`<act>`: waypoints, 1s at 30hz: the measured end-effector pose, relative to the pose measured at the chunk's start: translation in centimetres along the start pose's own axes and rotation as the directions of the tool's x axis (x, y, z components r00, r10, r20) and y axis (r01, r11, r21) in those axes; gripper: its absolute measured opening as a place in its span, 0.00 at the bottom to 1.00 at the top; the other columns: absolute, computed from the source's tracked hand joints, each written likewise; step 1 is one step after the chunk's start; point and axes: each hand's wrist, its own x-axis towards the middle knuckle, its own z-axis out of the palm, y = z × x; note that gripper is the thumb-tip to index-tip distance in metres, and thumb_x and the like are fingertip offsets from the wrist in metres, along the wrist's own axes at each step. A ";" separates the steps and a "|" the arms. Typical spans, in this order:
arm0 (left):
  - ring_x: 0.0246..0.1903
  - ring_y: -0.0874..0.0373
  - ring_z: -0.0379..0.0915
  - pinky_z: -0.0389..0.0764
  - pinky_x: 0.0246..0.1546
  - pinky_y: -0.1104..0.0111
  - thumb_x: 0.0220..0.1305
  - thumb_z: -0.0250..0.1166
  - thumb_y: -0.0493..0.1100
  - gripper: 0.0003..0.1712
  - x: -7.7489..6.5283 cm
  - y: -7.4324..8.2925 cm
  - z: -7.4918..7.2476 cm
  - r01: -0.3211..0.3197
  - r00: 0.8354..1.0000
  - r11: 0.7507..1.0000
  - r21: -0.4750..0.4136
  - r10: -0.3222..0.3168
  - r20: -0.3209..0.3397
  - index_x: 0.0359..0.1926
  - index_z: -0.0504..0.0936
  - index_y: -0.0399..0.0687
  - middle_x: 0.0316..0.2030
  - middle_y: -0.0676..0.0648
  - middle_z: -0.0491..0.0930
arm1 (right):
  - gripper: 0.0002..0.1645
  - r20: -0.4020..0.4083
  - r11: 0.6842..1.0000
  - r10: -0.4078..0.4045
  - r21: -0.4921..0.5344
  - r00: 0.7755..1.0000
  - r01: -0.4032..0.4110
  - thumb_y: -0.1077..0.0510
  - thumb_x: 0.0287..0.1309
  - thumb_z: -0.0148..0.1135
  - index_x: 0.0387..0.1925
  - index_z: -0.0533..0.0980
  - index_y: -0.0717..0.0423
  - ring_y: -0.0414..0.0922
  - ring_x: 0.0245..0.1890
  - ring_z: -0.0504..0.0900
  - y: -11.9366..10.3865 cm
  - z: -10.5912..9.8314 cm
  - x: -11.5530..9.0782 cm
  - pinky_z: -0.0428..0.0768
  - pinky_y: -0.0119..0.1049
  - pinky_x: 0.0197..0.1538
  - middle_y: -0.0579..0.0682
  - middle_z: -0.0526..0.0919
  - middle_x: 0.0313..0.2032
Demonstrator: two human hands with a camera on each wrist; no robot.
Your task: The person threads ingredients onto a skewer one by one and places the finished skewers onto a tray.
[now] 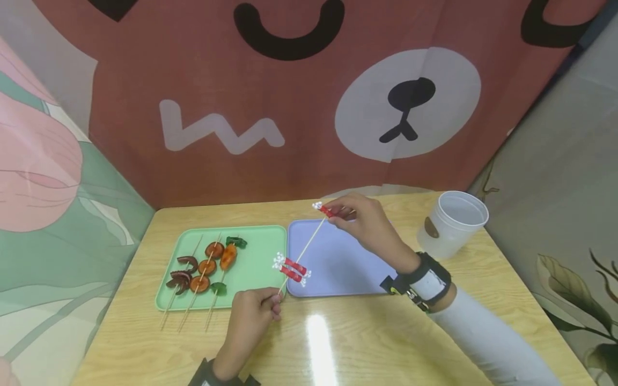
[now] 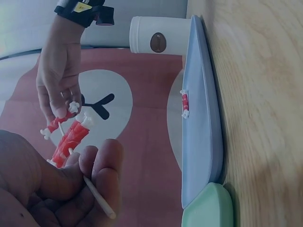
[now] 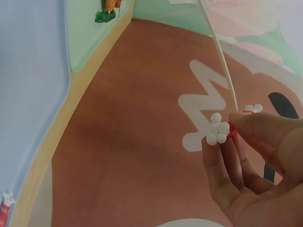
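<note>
My left hand (image 1: 253,313) grips the lower end of a thin wooden skewer (image 1: 311,239), which slants up to the right. Two red rolls with white knobbly, enoki-like ends (image 1: 293,270) sit side by side on it, just above my fingers. At the skewer's top end, my right hand (image 1: 364,222) pinches another red roll (image 1: 325,210) between thumb and fingers. In the right wrist view, white beads (image 3: 218,130) stick out past the fingertips, and the skewer meets the roll there. Most of that roll is hidden by the fingers.
Below the right hand lies a blue tray (image 1: 338,268); the left wrist view shows one loose red roll (image 2: 185,104) in it. A green tray (image 1: 263,246) on the left holds three loaded skewers, their sticks overhanging its front edge. A translucent tub (image 1: 446,236) stands at the back right.
</note>
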 end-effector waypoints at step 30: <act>0.16 0.66 0.77 0.82 0.17 0.80 0.61 0.66 0.25 0.07 0.4 0.8 0.9 -0.003 0.998 0.996 0.088 0.009 -0.067 0.39 0.89 0.30 0.21 0.45 0.86 | 0.17 -0.101 0.968 -0.132 -0.226 0.986 0.106 0.63 0.52 0.79 0.46 0.87 0.53 0.43 0.36 0.86 -1.4 2.4 -1.1 0.90 0.36 0.38 0.49 0.86 0.37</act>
